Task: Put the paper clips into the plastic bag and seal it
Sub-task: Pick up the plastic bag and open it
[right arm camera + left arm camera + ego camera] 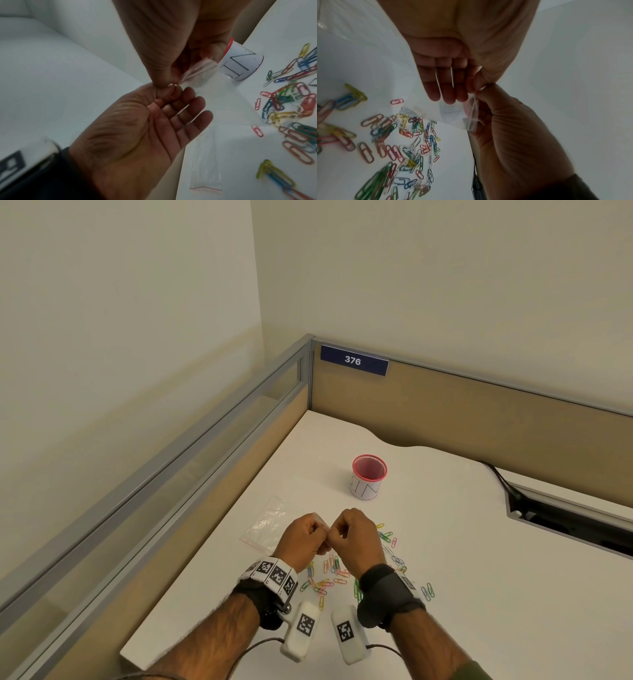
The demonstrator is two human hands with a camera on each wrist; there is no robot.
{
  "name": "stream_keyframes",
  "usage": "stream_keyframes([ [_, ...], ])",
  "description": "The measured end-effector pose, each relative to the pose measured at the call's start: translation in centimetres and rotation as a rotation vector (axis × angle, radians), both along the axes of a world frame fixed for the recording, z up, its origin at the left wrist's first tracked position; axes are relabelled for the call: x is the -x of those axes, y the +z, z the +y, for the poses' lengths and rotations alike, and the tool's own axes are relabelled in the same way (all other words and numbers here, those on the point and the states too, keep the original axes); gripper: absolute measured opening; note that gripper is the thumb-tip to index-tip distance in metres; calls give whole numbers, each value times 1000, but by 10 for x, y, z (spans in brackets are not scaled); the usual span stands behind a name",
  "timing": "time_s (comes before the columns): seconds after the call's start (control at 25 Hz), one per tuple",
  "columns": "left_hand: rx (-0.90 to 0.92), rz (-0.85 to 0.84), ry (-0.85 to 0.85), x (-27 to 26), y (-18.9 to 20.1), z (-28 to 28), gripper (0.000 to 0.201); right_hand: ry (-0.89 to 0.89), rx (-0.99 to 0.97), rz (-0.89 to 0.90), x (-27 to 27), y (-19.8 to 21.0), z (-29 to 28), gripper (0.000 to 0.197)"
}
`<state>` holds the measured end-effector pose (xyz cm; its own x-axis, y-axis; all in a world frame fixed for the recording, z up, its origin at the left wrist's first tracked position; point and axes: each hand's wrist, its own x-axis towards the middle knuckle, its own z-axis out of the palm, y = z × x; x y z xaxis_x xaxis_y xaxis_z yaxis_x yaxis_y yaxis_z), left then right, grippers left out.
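Observation:
A small clear plastic bag (453, 115) hangs just above the white desk, held at its top edge by both hands. My left hand (310, 534) pinches one side of the bag's mouth between thumb and forefinger. My right hand (346, 530) pinches the other side, knuckles almost touching the left. In the right wrist view the bag (214, 88) spreads down from the pinch and looks empty. Several coloured paper clips (329, 573) lie loose on the desk under and to the right of the hands, also seen as paper clips (406, 135) and paper clips (291, 108).
A second clear bag (270, 523) with a red strip lies flat to the left of the hands. A pink-rimmed cup (368, 477) stands behind them. Partition walls (445, 402) close the desk's back and left. A cable slot (565, 518) opens at the right.

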<state>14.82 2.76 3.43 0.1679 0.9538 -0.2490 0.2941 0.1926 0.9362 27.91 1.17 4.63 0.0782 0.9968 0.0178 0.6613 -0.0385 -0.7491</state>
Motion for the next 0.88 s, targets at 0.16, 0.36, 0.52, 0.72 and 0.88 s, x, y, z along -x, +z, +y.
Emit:
stream_keyframes([
  [0.16,-67,176,-6,-3,2,2,11,-78,-25,17,-2,-4,4,18],
  [0.36,-67,307,1,-9,0,-8,24,-249,-49,16,-20,-6,12,6],
  [0.52,-113,295,53,-9,7,-3,27,16,80,7,-20,-9,0,30],
  [0.72,-112,301,5,-2,0,4,21,194,81,56,-21,2,-5,28],
  [0.88,-109,247,-57,2,0,5,14,297,89,-4,-19,5,-3,28],
])
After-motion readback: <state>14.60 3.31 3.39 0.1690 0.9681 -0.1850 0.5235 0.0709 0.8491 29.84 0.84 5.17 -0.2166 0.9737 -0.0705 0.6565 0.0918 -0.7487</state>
